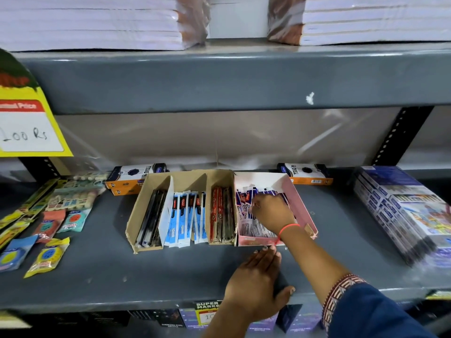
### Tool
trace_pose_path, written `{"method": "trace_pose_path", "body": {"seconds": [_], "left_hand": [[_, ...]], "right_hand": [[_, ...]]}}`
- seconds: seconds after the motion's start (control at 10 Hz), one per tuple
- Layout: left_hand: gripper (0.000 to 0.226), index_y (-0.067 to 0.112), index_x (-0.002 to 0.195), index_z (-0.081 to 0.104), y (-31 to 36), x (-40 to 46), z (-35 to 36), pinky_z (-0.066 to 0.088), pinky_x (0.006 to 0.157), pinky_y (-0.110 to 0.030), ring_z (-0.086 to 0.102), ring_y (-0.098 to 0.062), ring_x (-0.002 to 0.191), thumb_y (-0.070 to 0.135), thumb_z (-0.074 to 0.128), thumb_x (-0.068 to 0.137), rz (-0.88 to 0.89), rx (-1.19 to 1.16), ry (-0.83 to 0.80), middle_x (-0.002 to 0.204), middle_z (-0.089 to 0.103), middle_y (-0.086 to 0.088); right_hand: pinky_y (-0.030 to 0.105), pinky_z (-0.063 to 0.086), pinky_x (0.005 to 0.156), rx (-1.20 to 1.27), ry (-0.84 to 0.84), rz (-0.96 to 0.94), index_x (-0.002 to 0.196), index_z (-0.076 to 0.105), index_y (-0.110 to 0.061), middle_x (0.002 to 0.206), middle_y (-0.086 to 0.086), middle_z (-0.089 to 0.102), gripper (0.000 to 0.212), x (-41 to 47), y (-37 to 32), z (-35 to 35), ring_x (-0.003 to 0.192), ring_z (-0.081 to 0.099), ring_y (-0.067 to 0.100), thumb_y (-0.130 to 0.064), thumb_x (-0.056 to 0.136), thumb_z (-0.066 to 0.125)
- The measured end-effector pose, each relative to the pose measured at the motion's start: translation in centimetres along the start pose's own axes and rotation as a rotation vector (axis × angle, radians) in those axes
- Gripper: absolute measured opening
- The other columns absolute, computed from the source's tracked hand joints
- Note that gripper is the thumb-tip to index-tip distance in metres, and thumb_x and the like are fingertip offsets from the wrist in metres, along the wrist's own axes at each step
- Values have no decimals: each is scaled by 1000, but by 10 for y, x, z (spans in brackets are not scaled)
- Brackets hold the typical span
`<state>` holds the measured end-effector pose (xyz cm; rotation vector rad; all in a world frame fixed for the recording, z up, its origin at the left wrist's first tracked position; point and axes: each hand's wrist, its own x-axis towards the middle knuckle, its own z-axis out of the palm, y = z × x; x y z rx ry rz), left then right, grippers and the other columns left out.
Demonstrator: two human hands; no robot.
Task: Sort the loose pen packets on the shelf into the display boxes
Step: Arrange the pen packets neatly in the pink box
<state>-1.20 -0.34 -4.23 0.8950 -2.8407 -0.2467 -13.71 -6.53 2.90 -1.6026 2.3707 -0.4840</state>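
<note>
On the grey shelf (102,269) stands a brown cardboard display box (131,223) with black pen packets (151,215), blue-white pen packets (185,218) and red pen packets (220,213) in separate sections. To its right is a pink display box (302,203) holding purple-white pen packets (245,203). My right hand (273,211) reaches into the pink box, fingers closed on the purple-white packets. My left hand (256,284) rests flat on the shelf just in front of the pink box, fingers spread, holding nothing.
Loose yellow, blue and teal stationery packets (46,259) lie at the left. Two orange-black boxes (136,174) (307,173) stand behind the display boxes. A stack of blue boxed sets (400,211) sits at the right. A yellow price tag (26,123) hangs top left.
</note>
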Motion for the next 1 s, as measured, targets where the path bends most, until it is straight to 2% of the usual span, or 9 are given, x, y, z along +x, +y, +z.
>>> {"method": "trace_pose_path", "body": {"seconds": [0.1,0.2,0.3,0.5,0.6,0.7,0.8,0.9,1.0], "left_hand": [[64,20,112,67,1,0,-1,47,87,-20,60,-8,108,60,23,88,19,2,-34,117,67,5],[64,20,110,68,2,-1,-3,48,86,-21,61,-8,108,62,33,78,29,10,-22,115,68,4],[64,20,107,70,2,0,-2,48,86,-20,62,-7,106,62,32,76,37,33,-44,112,69,5],[65,19,112,67,2,-1,-4,46,90,-23,60,-9,109,61,32,78,37,46,-38,116,67,2],[76,6,139,38,2,0,-7,18,110,-34,33,-24,134,55,23,83,58,-32,-61,146,38,-13],[80,5,142,31,2,0,-8,16,112,-36,29,-27,136,57,20,83,32,-15,-24,147,35,-15],[67,10,119,61,1,-2,-1,46,92,-32,58,-21,114,57,33,81,19,-15,-26,120,65,-9],[63,7,126,56,5,-4,-6,45,93,-29,53,-22,120,52,38,87,41,-90,58,130,57,-11],[66,9,147,21,5,-9,-10,21,110,-32,18,-22,140,49,35,96,2,-90,-32,154,22,-8]], "right_hand": [[42,50,96,-45,-83,-47,122,57,-16,112,17,68,37,-1,-9,10,117,53,32,-20,86,51],[45,51,95,-11,-113,-70,127,52,-19,112,17,66,43,-1,-13,15,113,56,33,-12,84,51],[46,45,102,-33,-38,-26,132,47,-18,120,18,61,47,-2,-13,16,126,46,34,-12,85,50],[51,28,114,-57,-143,-12,141,34,-15,137,20,51,54,-3,-15,14,140,29,34,-13,89,49],[50,25,115,-71,-51,-7,145,29,-16,143,20,45,56,-8,-15,10,145,19,31,-11,91,43],[47,26,115,-110,64,-36,144,32,-15,145,17,43,53,-19,-12,7,145,21,30,-10,92,39],[48,27,114,-137,140,-59,141,39,-16,145,10,46,51,-35,2,6,143,24,31,-11,90,41],[47,21,117,-144,158,2,142,37,-17,152,4,36,48,-56,17,1,146,18,30,-19,94,39],[46,16,118,-187,188,49,145,30,-19,156,3,27,49,-81,31,-9,148,11,28,-25,97,34]]}}
